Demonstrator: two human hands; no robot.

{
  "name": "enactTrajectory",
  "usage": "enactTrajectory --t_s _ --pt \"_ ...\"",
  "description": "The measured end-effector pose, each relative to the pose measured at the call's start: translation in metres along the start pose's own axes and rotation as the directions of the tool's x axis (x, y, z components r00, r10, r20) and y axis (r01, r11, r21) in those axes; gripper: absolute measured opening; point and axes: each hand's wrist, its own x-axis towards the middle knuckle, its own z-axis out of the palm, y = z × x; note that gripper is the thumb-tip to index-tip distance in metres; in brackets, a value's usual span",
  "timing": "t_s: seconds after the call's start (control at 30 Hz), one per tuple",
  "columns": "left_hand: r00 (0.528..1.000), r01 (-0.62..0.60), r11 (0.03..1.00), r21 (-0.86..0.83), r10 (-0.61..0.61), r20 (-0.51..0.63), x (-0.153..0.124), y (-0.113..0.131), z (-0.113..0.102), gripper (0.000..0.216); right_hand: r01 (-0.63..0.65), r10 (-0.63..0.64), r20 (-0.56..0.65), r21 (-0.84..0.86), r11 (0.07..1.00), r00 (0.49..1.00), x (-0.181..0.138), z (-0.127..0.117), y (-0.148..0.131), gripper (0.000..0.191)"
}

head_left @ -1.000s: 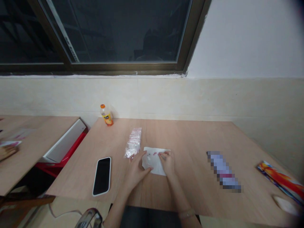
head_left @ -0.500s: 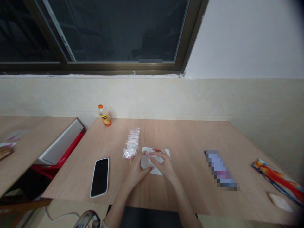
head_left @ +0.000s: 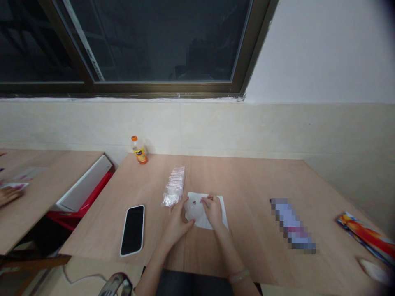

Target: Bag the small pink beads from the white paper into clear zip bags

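A white sheet (head_left: 203,223) lies on the table in front of me, with what looks like a clear plastic piece (head_left: 191,211) on its left part. A tiny dark red bit (head_left: 194,202) shows there. My left hand (head_left: 176,225) rests at the sheet's left edge, thumb and forefinger spread apart around the clear plastic. Over the sheet's right part, my right hand (head_left: 213,210) has its fingertips pinched together. Whatever is in that pinch is too small to make out. Just beyond my left hand lies an overlapping row of clear plastic packets (head_left: 174,187).
A white-edged phone (head_left: 132,230) lies at left, an orange drink bottle (head_left: 140,151) stands near the wall. To the right are a pixelated device (head_left: 291,226) and a colourful packet (head_left: 367,236). Another person's hand (head_left: 10,195) is on the neighbouring table (head_left: 70,164).
My right hand has drawn back to the right from the clear plastic, and its fingers have closed into a pinch. My left hand stays at the sheet's edge. The view has shifted slightly.
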Motion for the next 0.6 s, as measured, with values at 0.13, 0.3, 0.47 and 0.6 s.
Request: enactTrajectory --t_s 0.13,0.3,0.47,0.6 --pt "1.0 -0.013 1.0 0.014 0.012 0.007 0.001 -0.001 0.001 0.066 -0.006 0.007 -0.04 0.016 1.0 0.999 -0.001 -0.003 -0.002 0.019" --pt "1.0 0.007 0.998 0.06 -0.008 0.022 0.002 0.004 0.001 0.063 -0.023 0.03 -0.089 0.08 0.997 0.996 -0.001 -0.017 -0.027 0.024" --pt "1.0 0.006 0.999 0.034 -0.006 0.004 0.002 0.01 0.001 0.058 0.015 -0.026 0.036 0.255 0.967 0.999 -0.005 -0.034 -0.059 0.019" --pt "1.0 0.013 1.0 -0.017 -0.013 0.001 0.002 0.011 0.003 0.056 0.075 -0.13 0.177 0.289 0.954 0.975 -0.007 -0.035 -0.061 0.014"
